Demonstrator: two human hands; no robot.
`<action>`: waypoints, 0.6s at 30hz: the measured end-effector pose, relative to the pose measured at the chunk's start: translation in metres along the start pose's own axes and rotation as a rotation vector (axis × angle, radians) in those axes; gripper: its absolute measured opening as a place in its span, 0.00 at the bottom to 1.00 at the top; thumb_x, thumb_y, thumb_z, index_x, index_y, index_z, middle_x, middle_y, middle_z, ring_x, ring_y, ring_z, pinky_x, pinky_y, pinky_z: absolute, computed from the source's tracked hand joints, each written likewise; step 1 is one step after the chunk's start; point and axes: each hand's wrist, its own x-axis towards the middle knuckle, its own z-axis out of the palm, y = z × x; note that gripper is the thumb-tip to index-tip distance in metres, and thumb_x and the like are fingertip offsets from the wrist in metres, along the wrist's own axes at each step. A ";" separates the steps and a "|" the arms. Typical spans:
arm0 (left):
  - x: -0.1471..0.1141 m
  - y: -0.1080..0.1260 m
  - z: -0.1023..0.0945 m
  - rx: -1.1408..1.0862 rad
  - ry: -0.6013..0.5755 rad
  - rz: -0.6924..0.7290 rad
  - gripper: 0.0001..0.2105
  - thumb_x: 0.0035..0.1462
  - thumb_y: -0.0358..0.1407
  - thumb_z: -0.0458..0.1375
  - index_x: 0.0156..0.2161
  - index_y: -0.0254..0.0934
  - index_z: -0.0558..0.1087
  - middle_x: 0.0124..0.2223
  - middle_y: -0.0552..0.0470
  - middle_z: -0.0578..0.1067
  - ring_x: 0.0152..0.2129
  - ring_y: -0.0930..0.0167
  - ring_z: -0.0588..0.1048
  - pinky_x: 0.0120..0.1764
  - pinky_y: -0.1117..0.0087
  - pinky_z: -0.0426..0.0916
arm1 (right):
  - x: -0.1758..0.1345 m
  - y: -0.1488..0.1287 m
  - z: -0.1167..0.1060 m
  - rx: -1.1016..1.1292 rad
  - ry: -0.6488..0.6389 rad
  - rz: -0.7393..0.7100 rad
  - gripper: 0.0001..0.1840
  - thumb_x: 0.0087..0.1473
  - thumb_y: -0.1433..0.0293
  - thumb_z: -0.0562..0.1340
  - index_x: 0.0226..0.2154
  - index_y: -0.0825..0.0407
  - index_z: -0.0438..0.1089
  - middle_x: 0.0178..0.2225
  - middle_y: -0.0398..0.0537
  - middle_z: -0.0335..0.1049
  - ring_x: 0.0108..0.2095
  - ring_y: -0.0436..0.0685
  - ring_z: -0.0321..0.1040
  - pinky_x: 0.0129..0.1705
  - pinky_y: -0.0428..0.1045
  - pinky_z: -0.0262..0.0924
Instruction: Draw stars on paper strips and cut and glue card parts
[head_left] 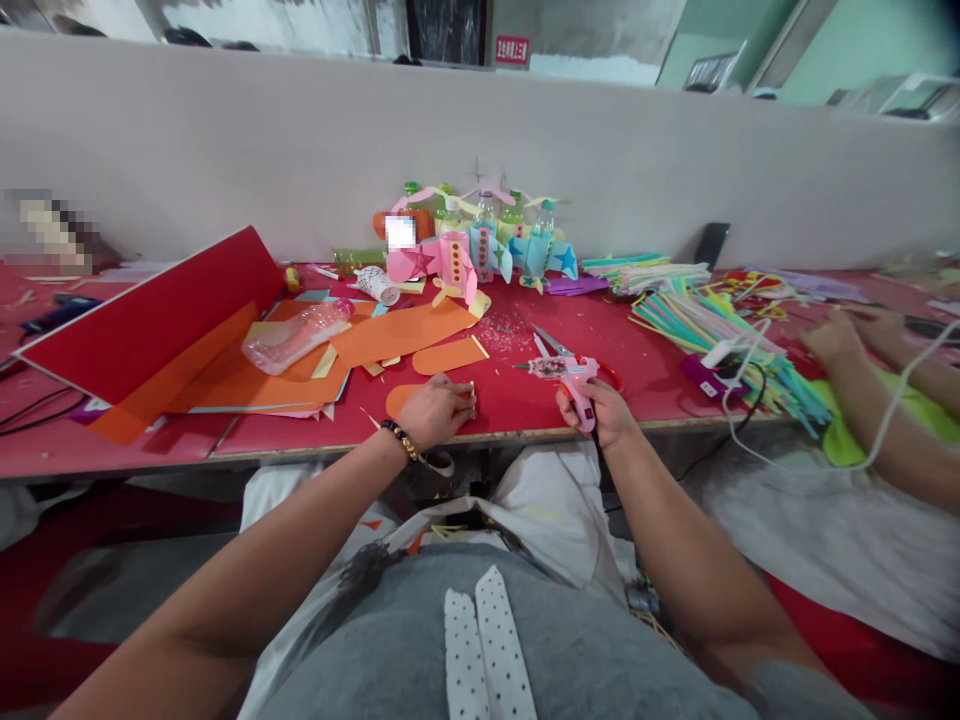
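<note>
My right hand (611, 412) grips a pink hot glue gun (576, 378), its nozzle pointing left above the red table (517, 395). Curled fingers of my left hand (441, 410) press on a rounded orange paper piece (399, 400) near the table's front edge; most of that piece is hidden under the hand. Just beyond lies a second rounded orange piece (448, 355) with a pale strip at its right end. A pair of scissors (553, 342) with red handles lies behind the glue gun, partly covered by it.
Bottle airplanes (454, 260) decorated with coloured paper stand along the partition. Orange sheets (405, 335), a clear plastic bottle (296, 335) and a tilted red board (165, 320) lie left. Pastel strips (720, 330), a purple box (709, 380) and a white cable are right, beside another person's hands (836, 340).
</note>
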 end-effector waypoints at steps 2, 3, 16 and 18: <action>-0.001 0.000 0.001 0.000 0.010 -0.011 0.13 0.61 0.40 0.51 0.35 0.45 0.79 0.48 0.56 0.77 0.37 0.68 0.73 0.43 0.67 0.66 | 0.000 -0.001 0.000 0.005 0.002 -0.001 0.14 0.46 0.60 0.63 0.23 0.55 0.65 0.20 0.45 0.67 0.13 0.48 0.60 0.12 0.43 0.49; -0.002 -0.001 0.002 -0.008 0.023 -0.018 0.13 0.61 0.40 0.52 0.36 0.45 0.79 0.49 0.56 0.77 0.37 0.68 0.73 0.43 0.68 0.66 | 0.000 -0.001 0.001 0.007 0.003 0.000 0.15 0.46 0.60 0.63 0.23 0.55 0.65 0.19 0.45 0.67 0.13 0.48 0.60 0.12 0.43 0.49; -0.015 -0.001 0.015 -0.106 0.226 0.035 0.11 0.61 0.38 0.55 0.43 0.39 0.78 0.44 0.51 0.79 0.39 0.68 0.72 0.43 0.67 0.67 | 0.001 0.003 -0.003 0.036 -0.001 -0.024 0.15 0.47 0.60 0.64 0.23 0.56 0.67 0.20 0.46 0.69 0.13 0.47 0.61 0.12 0.43 0.50; -0.017 0.001 0.012 -0.100 0.250 0.044 0.11 0.61 0.37 0.55 0.42 0.38 0.78 0.43 0.51 0.79 0.38 0.67 0.72 0.43 0.67 0.68 | 0.002 0.005 -0.004 0.042 -0.005 -0.030 0.15 0.47 0.60 0.64 0.23 0.56 0.68 0.20 0.47 0.70 0.13 0.48 0.61 0.12 0.43 0.51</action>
